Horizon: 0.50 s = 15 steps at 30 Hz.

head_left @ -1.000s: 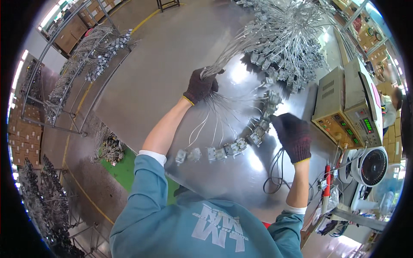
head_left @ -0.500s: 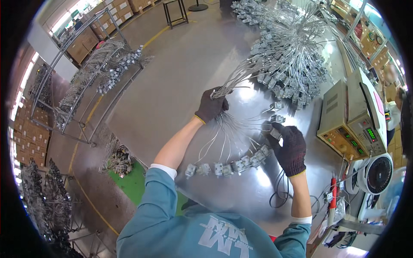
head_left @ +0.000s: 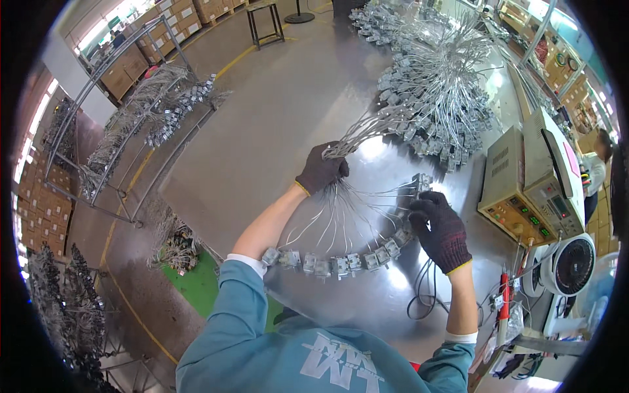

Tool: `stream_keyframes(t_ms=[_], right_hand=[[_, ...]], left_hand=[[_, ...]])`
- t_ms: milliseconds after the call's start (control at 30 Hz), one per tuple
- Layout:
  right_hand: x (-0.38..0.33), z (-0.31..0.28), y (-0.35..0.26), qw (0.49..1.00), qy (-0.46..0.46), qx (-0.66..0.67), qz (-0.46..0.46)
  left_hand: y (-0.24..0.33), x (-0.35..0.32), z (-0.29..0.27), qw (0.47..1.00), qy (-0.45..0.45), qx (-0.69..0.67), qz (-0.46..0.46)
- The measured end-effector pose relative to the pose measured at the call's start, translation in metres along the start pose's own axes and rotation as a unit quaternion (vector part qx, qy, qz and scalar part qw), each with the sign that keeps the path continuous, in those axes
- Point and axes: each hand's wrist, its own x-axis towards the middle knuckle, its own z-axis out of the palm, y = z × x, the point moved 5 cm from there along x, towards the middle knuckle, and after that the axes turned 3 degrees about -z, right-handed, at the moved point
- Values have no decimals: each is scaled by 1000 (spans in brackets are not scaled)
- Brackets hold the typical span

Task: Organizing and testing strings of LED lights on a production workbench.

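My left hand (head_left: 322,169), in a dark knitted glove, is closed around a bundle of thin grey wires (head_left: 373,130). Below that fist the wires fan out to a curved row of small pale grey boxy parts (head_left: 317,266) lying on the metal table (head_left: 249,131). At the right end of this row, my gloved right hand (head_left: 440,230) has its fingers curled and brought together beside the parts. What lies between its fingertips, if anything, is hidden. Another boxy part (head_left: 422,181) rests just beyond its fingers.
A large heap of similar wired parts (head_left: 439,92) covers the far right of the table. A bench instrument with lit displays (head_left: 524,190), a small fan (head_left: 576,265) and a red-handled tool (head_left: 503,295) stand at right. A black cable (head_left: 419,301) loops nearby. Wire-laden racks (head_left: 141,114) stand left.
The row of parts has shifted left and spread along its arc, its left end reaching near my left forearm. My right hand has moved slightly down and its fingers have changed their curl.
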Motion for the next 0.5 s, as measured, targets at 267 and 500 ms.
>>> stream_keyframes(t_ms=[267, 500], right_hand=[[28, -14, 1, 981, 165, -83, -57], [37, 39, 29, 995, -13, -89, -47]], left_hand=[[10, -6, 5, 992, -3, -122, -30], [-10, -12, 1, 995, 8, -15, 94]])
